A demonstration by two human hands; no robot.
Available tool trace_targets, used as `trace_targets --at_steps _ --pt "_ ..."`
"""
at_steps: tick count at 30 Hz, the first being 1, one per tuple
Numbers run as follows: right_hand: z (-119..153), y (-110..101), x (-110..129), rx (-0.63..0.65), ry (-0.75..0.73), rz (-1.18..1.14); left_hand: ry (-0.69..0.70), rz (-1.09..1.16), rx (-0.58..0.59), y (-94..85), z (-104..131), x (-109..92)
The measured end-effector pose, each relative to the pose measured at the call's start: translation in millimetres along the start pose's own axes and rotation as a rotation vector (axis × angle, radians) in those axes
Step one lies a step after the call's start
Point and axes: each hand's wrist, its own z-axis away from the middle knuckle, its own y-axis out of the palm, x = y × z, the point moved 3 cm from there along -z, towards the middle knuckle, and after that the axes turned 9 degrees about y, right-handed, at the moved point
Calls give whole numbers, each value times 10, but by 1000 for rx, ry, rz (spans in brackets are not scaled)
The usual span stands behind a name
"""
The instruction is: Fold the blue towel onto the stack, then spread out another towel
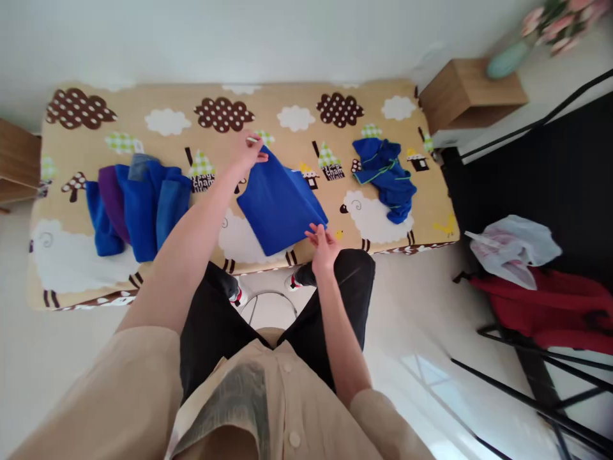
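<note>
A flat blue cloth [282, 207] lies across the middle of the patterned bedspread [268, 96], partly lifted and turned at an angle. My left hand [251, 152] pinches its far upper corner. At its near right corner, my right hand [324, 248] has thumb and fingers closed on the edge. Another blue layer shows behind the cloth's right side. Left of my forearm lie several folded blue and purple cloths [141, 207] in an overlapping row, partly hidden by that arm. To the right is a crumpled blue garment [385, 176] with bright green trim.
Beyond the bed stands the wall. A wooden bedside box [472, 92] with a vase of pink flowers [507, 59] is at the back right. A black-framed rack holds a plastic bag [514, 246] and red fabric [550, 306]. My knees sit against the bed's front edge.
</note>
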Motion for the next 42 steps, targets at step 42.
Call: trace_targets --at_steps 42 --pt "369 130 2338 399 -405 267 288 -9 -153 -1633 1837 -1916"
